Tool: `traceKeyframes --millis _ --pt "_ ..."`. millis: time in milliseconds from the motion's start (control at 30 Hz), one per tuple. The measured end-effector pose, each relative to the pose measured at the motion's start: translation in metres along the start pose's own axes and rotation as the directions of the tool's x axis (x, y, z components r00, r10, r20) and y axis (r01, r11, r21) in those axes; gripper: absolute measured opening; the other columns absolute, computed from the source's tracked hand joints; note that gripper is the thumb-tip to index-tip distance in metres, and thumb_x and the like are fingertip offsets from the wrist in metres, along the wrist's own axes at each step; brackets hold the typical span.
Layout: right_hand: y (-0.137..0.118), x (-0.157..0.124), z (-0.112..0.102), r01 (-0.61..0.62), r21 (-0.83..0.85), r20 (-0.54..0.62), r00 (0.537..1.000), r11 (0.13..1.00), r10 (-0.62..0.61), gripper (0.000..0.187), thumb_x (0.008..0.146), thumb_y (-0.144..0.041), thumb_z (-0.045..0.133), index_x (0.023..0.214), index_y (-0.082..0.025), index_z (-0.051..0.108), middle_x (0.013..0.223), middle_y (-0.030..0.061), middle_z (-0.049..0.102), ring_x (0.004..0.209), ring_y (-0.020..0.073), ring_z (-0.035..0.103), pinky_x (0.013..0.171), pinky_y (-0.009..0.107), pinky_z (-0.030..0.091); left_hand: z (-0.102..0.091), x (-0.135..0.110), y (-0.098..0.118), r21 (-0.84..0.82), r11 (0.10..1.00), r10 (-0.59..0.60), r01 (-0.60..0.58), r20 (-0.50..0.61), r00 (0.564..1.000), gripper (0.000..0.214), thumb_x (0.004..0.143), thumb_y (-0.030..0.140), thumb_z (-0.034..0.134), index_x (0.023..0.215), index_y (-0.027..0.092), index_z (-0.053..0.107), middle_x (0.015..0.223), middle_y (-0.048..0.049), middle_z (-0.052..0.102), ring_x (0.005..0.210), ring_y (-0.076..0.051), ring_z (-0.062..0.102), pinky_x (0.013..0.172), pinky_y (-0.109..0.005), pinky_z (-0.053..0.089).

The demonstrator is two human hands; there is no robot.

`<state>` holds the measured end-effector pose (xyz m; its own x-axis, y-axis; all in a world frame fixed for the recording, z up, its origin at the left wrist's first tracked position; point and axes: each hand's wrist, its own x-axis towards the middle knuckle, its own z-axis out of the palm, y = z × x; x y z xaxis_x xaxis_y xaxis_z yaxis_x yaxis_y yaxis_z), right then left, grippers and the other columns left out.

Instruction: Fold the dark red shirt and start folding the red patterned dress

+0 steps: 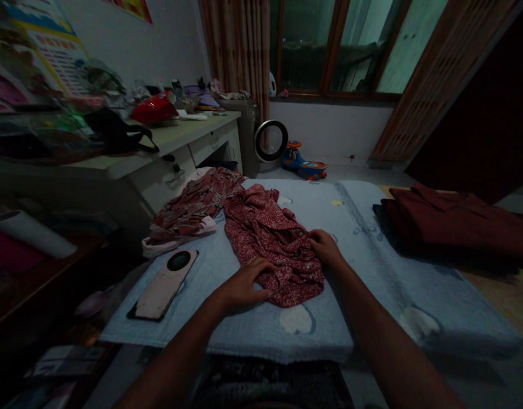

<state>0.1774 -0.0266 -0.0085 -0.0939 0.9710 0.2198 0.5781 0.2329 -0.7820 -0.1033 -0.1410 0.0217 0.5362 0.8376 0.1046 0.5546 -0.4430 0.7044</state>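
Observation:
A crumpled red garment with small white print point(273, 238) lies on a pale blue blanket point(372, 284) spread over the bed. My left hand point(246, 283) rests on the garment's near left edge, fingers curled onto the cloth. My right hand point(324, 246) pinches the fabric at its right side. A second patterned red garment point(193, 207) lies bunched at the blanket's far left corner, touching the first. A phone in a pink case point(164, 284) lies face down to the left of my left hand.
A folded dark red cloth point(452, 224) sits at the right of the bed. A cluttered white desk point(176, 139) stands at left with a black bag point(116, 133). A round fan point(270, 141) and toy car point(304, 162) are on the floor beyond.

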Motion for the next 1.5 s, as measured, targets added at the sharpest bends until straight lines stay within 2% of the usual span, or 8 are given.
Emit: traceKeyframes --millis 133,367,667,800,967,1233,1333,1500 --pt "-0.011 -0.01 -0.023 -0.068 0.087 0.155 0.986 0.994 0.054 0.029 0.075 -0.033 0.056 0.096 -0.018 0.068 0.092 0.0055 0.069 0.084 0.022 0.063 0.077 0.036 0.05 0.002 -0.007 -0.007 0.012 1.0 -0.026 0.026 0.017 1.0 0.065 0.069 0.024 0.071 0.132 0.023 0.053 0.138 -0.0087 0.051 0.131 -0.028 0.043 0.112 -0.042 0.034" --pt "0.0 -0.052 -0.04 0.213 -0.137 0.177 0.966 0.967 -0.188 0.062 0.06 -0.016 0.059 0.121 -0.023 0.064 0.132 0.0101 0.059 0.124 0.0296 0.051 0.107 0.048 0.036 0.007 0.004 -0.016 0.113 0.994 0.014 -0.004 -0.088 0.996 0.037 0.081 0.018 0.06 0.117 0.023 0.064 0.129 -0.008 0.061 0.123 -0.026 0.051 0.108 -0.043 0.036" --pt "-0.012 -0.068 -0.04 0.033 0.173 0.031 0.999 0.984 -0.039 0.021 0.087 -0.034 0.05 0.091 -0.023 0.067 0.089 0.0029 0.069 0.083 0.0216 0.062 0.08 0.037 0.05 -0.001 0.011 0.004 -0.052 0.994 -0.1 0.092 -0.185 0.978 0.027 0.096 0.032 0.042 0.087 0.022 0.066 0.088 -0.0031 0.069 0.085 -0.021 0.062 0.088 -0.036 0.044" --pt "-0.02 -0.068 -0.051 -0.043 0.243 0.009 0.999 0.969 0.042 0.021 0.084 -0.041 0.056 0.083 -0.022 0.063 0.073 -0.0009 0.061 0.067 0.0177 0.056 0.063 0.03 0.047 -0.009 0.006 0.011 -0.302 0.948 -0.21 0.105 -0.342 0.916 0.028 0.094 0.04 0.047 0.093 0.021 0.068 0.088 -0.0029 0.069 0.085 -0.021 0.062 0.078 -0.03 0.046" --pt "-0.023 -0.064 -0.068 -0.105 0.394 -0.088 0.985 0.913 0.151 0.023 0.081 -0.044 0.061 0.088 -0.022 0.063 0.072 -0.0017 0.059 0.06 0.0144 0.052 0.053 0.026 0.042 -0.029 0.005 0.016 -0.608 0.794 -0.398 -0.003 -0.523 0.753 0.041 0.085 0.054 0.06 0.103 0.019 0.069 0.092 -0.0037 0.071 0.09 -0.021 0.064 0.082 -0.028 0.049" --pt "-0.002 -0.042 -0.068 -0.136 0.65 -0.185 0.926 0.748 0.33 0.032 0.067 -0.039 0.074 0.09 -0.023 0.058 0.081 0.0009 0.063 0.067 0.0176 0.061 0.059 0.031 0.051 -0.024 0.02 -0.007 -0.833 0.545 -0.58 -0.094 -0.455 0.675 0.052 0.077 0.058 0.067 0.109 0.016 0.067 0.093 -0.0066 0.074 0.094 -0.024 0.068 0.084 -0.036 0.054" --pt "0.004 -0.043 -0.061 -0.113 0.508 -0.228 0.939 0.854 0.259 0.035 0.073 -0.037 0.068 0.104 -0.027 0.058 0.112 0.0081 0.063 0.103 0.0259 0.063 0.082 0.041 0.054 -0.011 0.024 -0.02 -0.86 0.505 -0.627 -0.069 -0.421 0.655 0.049 0.078 0.055 0.066 0.109 0.017 0.067 0.093 -0.0067 0.074 0.092 -0.024 0.069 0.084 -0.038 0.054" --pt "0.008 -0.055 -0.052 0.074 -0.052 -0.122 0.989 0.996 -0.08 0.056 0.071 -0.032 0.066 0.126 -0.026 0.057 0.148 0.0113 0.04 0.14 0.0318 0.035 0.112 0.052 0.033 -0.004 0.02 -0.032 -0.833 0.549 -0.642 -0.06 -0.467 0.608 0.046 0.079 0.052 0.066 0.107 0.016 0.066 0.096 -0.0059 0.073 0.092 -0.022 0.068 0.084 -0.035 0.053"
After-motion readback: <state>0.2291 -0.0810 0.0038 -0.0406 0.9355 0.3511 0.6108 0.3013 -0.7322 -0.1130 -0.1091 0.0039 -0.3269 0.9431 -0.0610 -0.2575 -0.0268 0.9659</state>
